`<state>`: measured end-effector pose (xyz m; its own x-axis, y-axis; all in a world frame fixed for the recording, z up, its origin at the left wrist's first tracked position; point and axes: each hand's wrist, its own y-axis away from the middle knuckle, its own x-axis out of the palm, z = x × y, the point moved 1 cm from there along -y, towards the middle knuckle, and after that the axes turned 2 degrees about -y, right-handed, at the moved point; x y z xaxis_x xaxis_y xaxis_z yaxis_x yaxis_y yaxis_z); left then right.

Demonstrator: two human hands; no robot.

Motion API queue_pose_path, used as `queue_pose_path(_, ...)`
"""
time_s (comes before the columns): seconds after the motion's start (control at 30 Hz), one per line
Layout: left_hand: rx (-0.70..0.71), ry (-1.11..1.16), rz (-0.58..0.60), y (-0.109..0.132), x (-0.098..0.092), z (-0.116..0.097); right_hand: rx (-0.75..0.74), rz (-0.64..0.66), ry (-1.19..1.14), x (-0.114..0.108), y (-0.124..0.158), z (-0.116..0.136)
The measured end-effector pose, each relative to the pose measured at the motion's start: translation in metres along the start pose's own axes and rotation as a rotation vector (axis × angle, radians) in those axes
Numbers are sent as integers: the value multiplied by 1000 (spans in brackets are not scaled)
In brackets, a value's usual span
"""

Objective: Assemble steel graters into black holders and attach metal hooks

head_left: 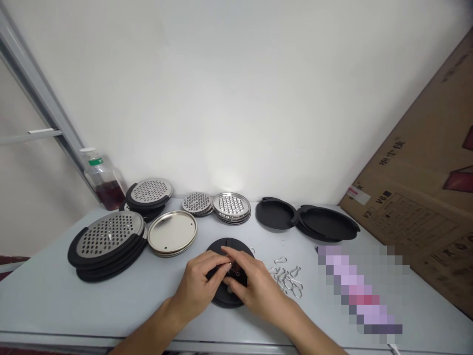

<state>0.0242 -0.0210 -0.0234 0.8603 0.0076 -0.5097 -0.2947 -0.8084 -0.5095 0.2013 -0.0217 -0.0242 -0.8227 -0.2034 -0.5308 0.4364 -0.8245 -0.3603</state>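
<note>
My left hand [201,276] and my right hand [256,278] meet over a round black disc [221,298] near the table's front. The fingertips of both hands are closed around a small wire clip [236,270], mostly hidden by the fingers. Beneath them the disc lies on the table, its middle partly covered by my hands. Just right of my right hand is a loose pile of silver wire clips [286,278]. To the left of my left hand rests a stack of round metal lids [173,231] with small holes near the rim.
Black-rimmed round graters [107,236] are stacked at left, with more behind [151,191]. Bare grater discs [231,204] and black trays [277,213] line the wall. A bottle of dark liquid [107,190] stands back left. A cardboard box [417,197] and a pixelated object [358,291] are at right.
</note>
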Motion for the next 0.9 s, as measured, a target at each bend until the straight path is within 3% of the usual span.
queue_pose_path(0.3, -44, 6, -13, 2, -1, 0, 38, -47, 5, -2, -4, 7)
queue_pose_path(0.57, -118, -116, -174, 1, -4, 7, 116, -99, 78, -6, -5, 4)
queue_pose_path(0.73, -119, -114, -141, 0, -3, 6, 85, -148, 65, -9, -5, 5)
queue_pose_path(0.9, -126, -54, -104, -1, -1, 1, 116, -84, -35, -8, -6, 10)
